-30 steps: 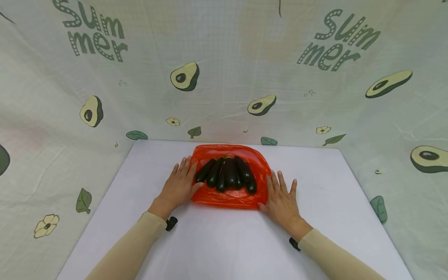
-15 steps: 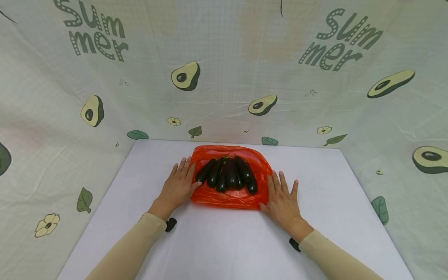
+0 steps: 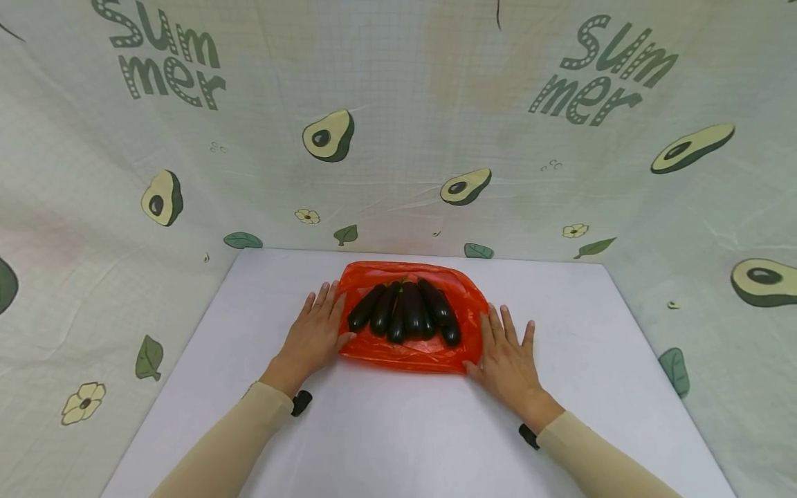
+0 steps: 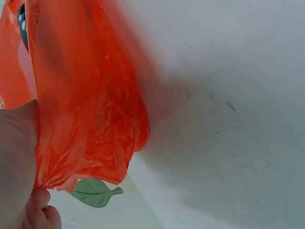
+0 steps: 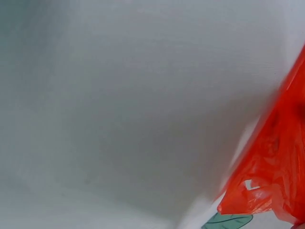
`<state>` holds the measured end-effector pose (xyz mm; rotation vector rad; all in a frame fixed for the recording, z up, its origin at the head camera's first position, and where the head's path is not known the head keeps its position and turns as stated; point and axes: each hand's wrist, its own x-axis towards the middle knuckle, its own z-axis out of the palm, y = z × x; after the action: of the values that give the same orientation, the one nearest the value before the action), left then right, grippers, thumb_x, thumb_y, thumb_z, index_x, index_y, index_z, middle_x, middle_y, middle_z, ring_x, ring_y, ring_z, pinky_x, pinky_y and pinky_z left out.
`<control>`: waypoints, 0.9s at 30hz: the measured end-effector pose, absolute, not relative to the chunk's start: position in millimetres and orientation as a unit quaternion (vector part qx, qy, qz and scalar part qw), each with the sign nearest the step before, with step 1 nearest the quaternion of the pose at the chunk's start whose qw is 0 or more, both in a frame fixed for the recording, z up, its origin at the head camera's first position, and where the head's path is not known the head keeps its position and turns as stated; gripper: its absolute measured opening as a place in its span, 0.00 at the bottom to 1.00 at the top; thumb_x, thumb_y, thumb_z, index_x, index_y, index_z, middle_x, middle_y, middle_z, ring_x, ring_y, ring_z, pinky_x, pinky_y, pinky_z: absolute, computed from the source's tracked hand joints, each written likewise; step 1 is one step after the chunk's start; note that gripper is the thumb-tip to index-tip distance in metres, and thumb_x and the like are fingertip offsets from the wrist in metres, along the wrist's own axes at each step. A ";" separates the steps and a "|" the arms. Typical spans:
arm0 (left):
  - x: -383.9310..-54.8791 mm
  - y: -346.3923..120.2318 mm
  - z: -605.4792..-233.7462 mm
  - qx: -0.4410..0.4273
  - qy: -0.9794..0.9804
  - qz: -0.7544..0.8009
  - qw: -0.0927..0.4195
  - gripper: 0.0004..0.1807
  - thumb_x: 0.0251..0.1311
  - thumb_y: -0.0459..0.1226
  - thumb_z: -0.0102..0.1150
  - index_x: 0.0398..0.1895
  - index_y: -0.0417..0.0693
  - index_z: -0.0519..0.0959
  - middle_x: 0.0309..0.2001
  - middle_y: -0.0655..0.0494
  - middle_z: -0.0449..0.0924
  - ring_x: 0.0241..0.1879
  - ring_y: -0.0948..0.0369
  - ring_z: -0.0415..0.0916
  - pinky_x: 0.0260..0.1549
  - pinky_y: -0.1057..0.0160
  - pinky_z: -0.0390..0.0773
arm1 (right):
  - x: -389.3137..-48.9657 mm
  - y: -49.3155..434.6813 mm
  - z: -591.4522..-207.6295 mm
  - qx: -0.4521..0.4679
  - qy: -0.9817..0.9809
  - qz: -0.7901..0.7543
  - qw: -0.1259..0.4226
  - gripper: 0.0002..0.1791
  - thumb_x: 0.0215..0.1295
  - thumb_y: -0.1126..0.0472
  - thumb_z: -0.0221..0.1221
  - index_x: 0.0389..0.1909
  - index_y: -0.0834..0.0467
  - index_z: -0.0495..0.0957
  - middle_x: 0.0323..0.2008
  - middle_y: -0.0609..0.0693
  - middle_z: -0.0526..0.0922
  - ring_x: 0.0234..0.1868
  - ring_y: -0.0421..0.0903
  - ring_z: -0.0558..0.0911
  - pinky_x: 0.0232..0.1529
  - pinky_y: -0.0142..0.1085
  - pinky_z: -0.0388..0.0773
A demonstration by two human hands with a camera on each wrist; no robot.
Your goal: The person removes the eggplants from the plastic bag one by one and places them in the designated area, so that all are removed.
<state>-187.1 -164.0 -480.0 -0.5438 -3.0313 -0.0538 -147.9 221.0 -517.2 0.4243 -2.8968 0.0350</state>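
Note:
A red-orange plastic bag (image 3: 407, 358) lies spread on the white table, its rim standing up around several dark, glossy eggplants (image 3: 414, 311) fanned out side by side. My left hand (image 3: 313, 335) rests along the bag's left edge with fingers extended and the thumb over the rim. On the opposite side, the extended fingers of my right hand (image 3: 507, 360) touch the bag's right edge. In the left wrist view, the crinkled bag wall (image 4: 90, 109) leans against the hand. Only a corner of the bag (image 5: 281, 167) shows clearly in the right wrist view.
The white table (image 3: 386, 443) extends in front of the bag and to both sides. A pale cloth (image 3: 398, 104) printed with avocados, leaves and lettering hangs behind the table and along both sides.
My right hand has shifted slightly to the right, along with the bag's right edge. The left thumb has drawn back a little from the eggplants, which sit slightly farther right.

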 end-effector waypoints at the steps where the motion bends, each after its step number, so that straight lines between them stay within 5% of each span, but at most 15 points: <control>1: -186.9 -164.1 -479.4 -0.177 -0.983 -0.020 0.031 0.50 0.73 0.57 0.60 0.84 0.37 0.53 0.85 0.39 0.45 0.85 0.42 0.42 0.82 0.40 0.47 | -148.2 221.0 -516.6 0.144 -0.984 0.011 0.106 0.61 0.59 0.36 0.71 0.81 0.67 0.54 0.81 0.67 0.57 0.83 0.69 0.50 0.73 0.81 0.42; 21: -186.0 -162.7 -475.9 -0.174 -0.983 -0.046 0.031 0.41 0.80 0.53 0.50 0.83 0.37 0.55 0.85 0.40 0.46 0.85 0.43 0.41 0.83 0.41 0.46 | -148.0 226.1 -501.7 0.167 -0.973 0.030 0.159 0.54 0.62 0.39 0.71 0.78 0.68 0.63 0.77 0.68 0.65 0.79 0.69 0.62 0.73 0.76 0.57; 27: -185.1 -161.7 -475.4 -0.174 -0.983 -0.055 0.032 0.41 0.80 0.53 0.50 0.83 0.36 0.56 0.85 0.39 0.47 0.85 0.43 0.41 0.82 0.40 0.47 | -154.7 230.2 -491.6 0.184 -0.955 0.073 0.220 0.47 0.63 0.47 0.72 0.74 0.68 0.67 0.72 0.71 0.70 0.71 0.70 0.70 0.70 0.70 0.68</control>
<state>-185.1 -161.7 -475.4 -0.5353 -3.0265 -0.1689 -154.7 230.2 -491.6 0.5093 -2.6413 0.2024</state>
